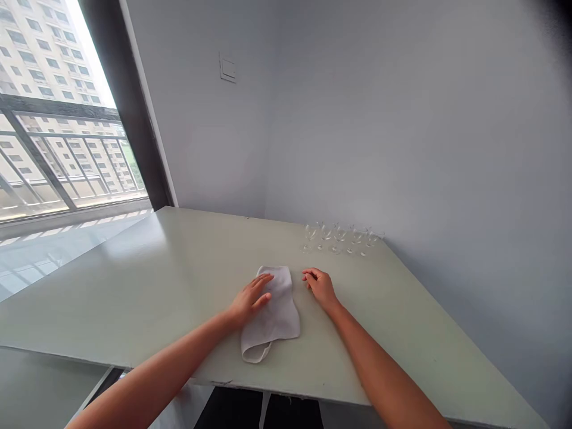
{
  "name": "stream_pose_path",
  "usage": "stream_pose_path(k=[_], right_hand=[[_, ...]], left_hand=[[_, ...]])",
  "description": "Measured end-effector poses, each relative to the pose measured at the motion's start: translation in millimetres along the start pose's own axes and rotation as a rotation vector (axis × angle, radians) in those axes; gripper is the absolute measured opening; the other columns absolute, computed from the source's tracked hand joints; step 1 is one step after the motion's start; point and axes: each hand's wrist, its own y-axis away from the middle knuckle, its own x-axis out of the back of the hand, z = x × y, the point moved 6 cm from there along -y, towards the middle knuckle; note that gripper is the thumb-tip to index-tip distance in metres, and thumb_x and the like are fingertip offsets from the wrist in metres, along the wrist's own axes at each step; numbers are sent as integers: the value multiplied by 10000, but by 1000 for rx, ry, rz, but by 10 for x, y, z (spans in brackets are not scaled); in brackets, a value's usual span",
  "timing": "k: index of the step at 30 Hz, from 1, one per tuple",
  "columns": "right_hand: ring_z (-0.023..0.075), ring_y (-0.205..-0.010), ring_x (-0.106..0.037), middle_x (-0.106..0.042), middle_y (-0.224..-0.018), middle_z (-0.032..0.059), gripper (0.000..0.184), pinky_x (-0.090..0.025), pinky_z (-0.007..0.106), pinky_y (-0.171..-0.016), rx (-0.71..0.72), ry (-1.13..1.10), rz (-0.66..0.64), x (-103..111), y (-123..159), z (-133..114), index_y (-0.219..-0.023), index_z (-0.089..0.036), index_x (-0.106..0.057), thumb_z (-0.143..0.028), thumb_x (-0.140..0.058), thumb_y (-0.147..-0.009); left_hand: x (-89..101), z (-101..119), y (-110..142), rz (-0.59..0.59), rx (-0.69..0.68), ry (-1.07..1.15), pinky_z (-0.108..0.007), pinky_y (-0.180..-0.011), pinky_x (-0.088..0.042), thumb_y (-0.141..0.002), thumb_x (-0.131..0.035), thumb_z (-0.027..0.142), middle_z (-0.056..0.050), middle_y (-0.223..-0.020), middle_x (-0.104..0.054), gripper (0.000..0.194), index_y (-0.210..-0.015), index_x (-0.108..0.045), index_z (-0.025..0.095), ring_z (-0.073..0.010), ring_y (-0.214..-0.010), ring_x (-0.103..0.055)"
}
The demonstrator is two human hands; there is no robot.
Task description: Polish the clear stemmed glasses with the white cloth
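Observation:
A folded white cloth [279,307] lies on the pale table, its near end curled up into a loop. My left hand [252,300] rests on the cloth's left side, fingers stretched out and thumb apart. Just right of the cloth is my right hand [320,285], low over the tabletop, its fingers curled in and nothing visible in them. Beyond it, several small clear stemmed glasses [339,233] stand upright in a cluster near the back wall.
The pale table [201,262] reaches to the grey walls at the back and right. A light switch [227,68] sits on the wall. On the left a window [67,119] with railings looks onto a tall building. The table's near edge [232,382] is chipped.

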Motion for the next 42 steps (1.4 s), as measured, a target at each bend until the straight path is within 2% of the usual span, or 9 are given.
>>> stream_pose_path(k=[5, 8, 12, 19, 26, 32, 37, 39, 42], right_hand=[[183, -894, -565, -615, -961, 72, 300, -447, 320, -802, 361, 167, -38, -274, 355, -622, -969, -199, -611, -288, -356, -838], [228, -1170, -396, -456, -1257, 113, 384, -352, 377, -960, 542, 382, -176, -610, 652, -884, -1177, -172, -511, -330, -358, -863], [329, -1309, -53, -130, -1439, 146, 700, -142, 499, -1046, 584, 644, -369, -955, 837, -819, -1358, -112, -258, -506, -433, -806], [305, -1315, 40, -23, -1454, 124, 789, -45, 469, -1054, 470, 707, -624, -966, 638, -486, -1387, -150, -161, -640, -314, -787], [276, -1321, 0, -62, -1450, 132, 793, -44, 423, -1059, 313, 846, -526, -303, 181, -29, -1381, -132, -186, -665, -205, -793], [276, -1320, -73, -146, -1441, 128, 748, -98, 420, -1048, 6, 1019, -286, 912, -59, 696, -1368, -155, -239, -644, -196, -804], [367, -1286, -152, -177, -1422, 159, 738, -144, 487, -1005, -379, 1108, 32, 1929, 178, 1180, -1350, -185, -276, -653, -215, -783], [391, -1259, -208, -211, -1397, 192, 735, -154, 508, -984, -476, 1144, 115, 2125, 364, 1261, -1335, -173, -296, -648, -190, -785], [396, -1227, -272, -284, -1347, 214, 698, -175, 507, -968, -486, 1223, 132, 2128, 621, 1238, -1310, -152, -325, -609, -178, -805]], left_hand=[[171, -141, -82, 160, 169, 140, -339, -981, -329, -857, -294, 449, -37, -1268, -472, 452, -1242, -423, 249, -193, -1163, -427], [196, -175, -90, 213, 215, 181, -341, -949, -361, -846, -317, 453, -41, -1235, -495, 438, -1206, -450, 243, -194, -1119, -464], [216, -206, -88, 240, 256, 226, -337, -911, -393, -831, -348, 455, -44, -1196, -516, 415, -1157, -489, 241, -192, -1067, -498], [231, -312, -105, 294, 315, 289, -306, -863, -421, -824, -349, 462, -35, -1104, -573, 375, -1031, -553, 226, -170, -957, -551], [195, -442, -62, 307, 445, 352, -312, -808, -443, -806, -353, 497, -50, -1115, -570, 405, -1078, -497, 232, -169, -901, -576], [204, -422, -30, 275, 469, 340, -293, -788, -442, -807, -346, 508, -46, -1098, -572, 402, -1071, -490, 242, -164, -895, -573], [206, -379, -18, 281, 448, 312, -288, -742, -448, -804, -356, 497, -27, -1038, -575, 394, -1116, -439, 270, -149, -829, -575], [202, -366, -18, 279, 443, 296, -282, -729, -446, -806, -359, 488, -17, -1014, -574, 383, -1124, -423, 284, -139, -800, -571], [186, -364, -28, 258, 446, 260, -272, -698, -441, -807, -358, 484, -8, -990, -575, 369, -1117, -421, 293, -126, -740, -564]])
